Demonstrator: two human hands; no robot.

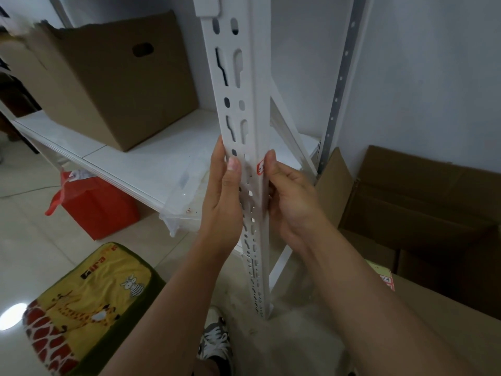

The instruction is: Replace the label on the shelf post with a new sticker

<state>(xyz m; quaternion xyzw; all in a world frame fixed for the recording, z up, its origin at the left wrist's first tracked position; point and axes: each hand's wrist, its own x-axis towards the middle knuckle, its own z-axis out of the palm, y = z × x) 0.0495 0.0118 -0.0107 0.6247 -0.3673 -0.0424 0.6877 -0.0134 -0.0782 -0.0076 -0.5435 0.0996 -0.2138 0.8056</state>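
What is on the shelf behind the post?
On the shelf behind the post sits an open cardboard box; its contents are hidden.

The yellow giraffe cushion (89, 302), left of the shelf post (244, 131), reads "Gira". The writing on the post's red-edged label (261, 166) is illegible.
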